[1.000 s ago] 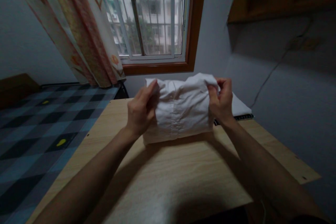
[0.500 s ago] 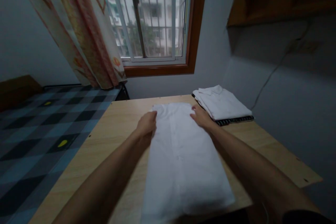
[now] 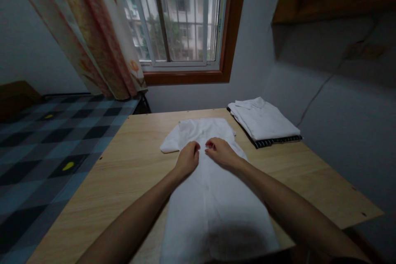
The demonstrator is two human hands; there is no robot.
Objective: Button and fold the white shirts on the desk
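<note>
A white button-up shirt [image 3: 213, 206] lies lengthwise on the wooden table, its near end in shadow at the lower edge of the view. One sleeve [image 3: 170, 139] sticks out to the left near the far end. My left hand [image 3: 188, 159] rests left of the front button strip, fingers curled down and pinching the cloth. Close to it, just right of the strip, my right hand [image 3: 221, 152] has its thumb and fingers bent together on the fabric. The hands do not touch each other.
Folded white clothing [image 3: 266, 119] lies on a dark striped piece [image 3: 275, 142] at the table's far right. The wooden table [image 3: 133, 173] borders a checked bed [image 3: 34, 165] on the left. A shelf [image 3: 328, 0] juts from the right wall, and a curtain [image 3: 102, 41] hangs by the window.
Both hands have moved inward and nearer, from the shirt's far side edges to its middle strip. The far end now lies flatter, with a sleeve showing on the left.
</note>
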